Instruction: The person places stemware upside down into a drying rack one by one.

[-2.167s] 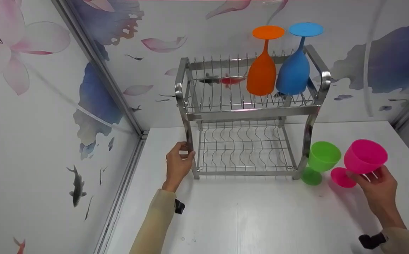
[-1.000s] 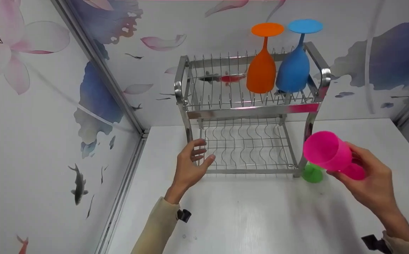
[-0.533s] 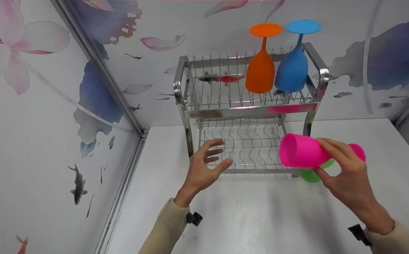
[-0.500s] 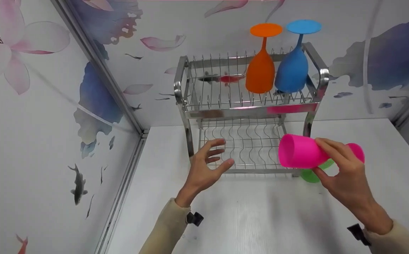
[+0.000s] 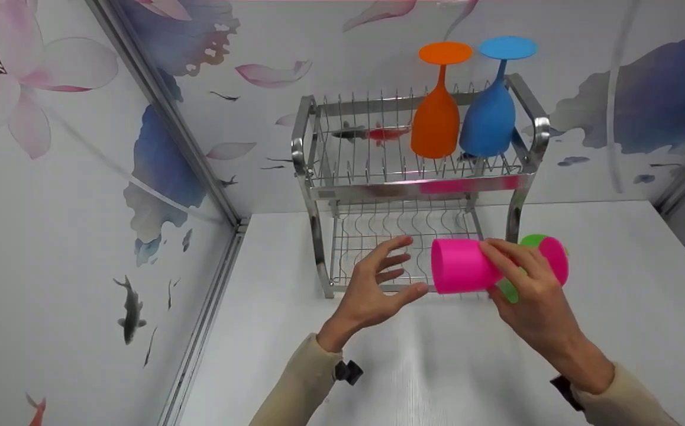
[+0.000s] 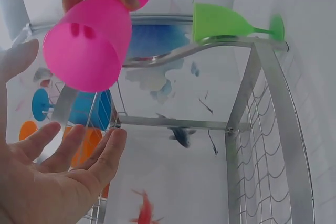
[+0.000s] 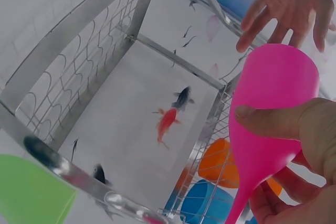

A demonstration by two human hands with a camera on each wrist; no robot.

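My right hand (image 5: 532, 287) holds a pink goblet (image 5: 464, 266) on its side in front of the rack, thumb and fingers round the lower bowl near the stem. Its mouth points left, toward my left hand (image 5: 375, 290). That hand is spread with fingers apart, just short of the goblet's rim, and holds nothing. In the right wrist view the thumb lies across the pink bowl (image 7: 273, 82). Upside down on the rack's upper tier stand an orange goblet (image 5: 435, 127) and a blue goblet (image 5: 489, 124). Partly hidden behind my right hand is a green goblet (image 5: 535, 239).
The two-tier metal dish rack (image 5: 407, 189) stands on the white table (image 5: 413, 361) against the back wall. Wire dividers run along its upper tier, and wavy wires fill the lower one. A flower-patterned panel (image 5: 82, 207) closes off the left side.
My right hand has lifted the pink goblet from the right, tipped it sideways and brought it left. My left hand has let go of the rack's post and moved right toward the goblet.
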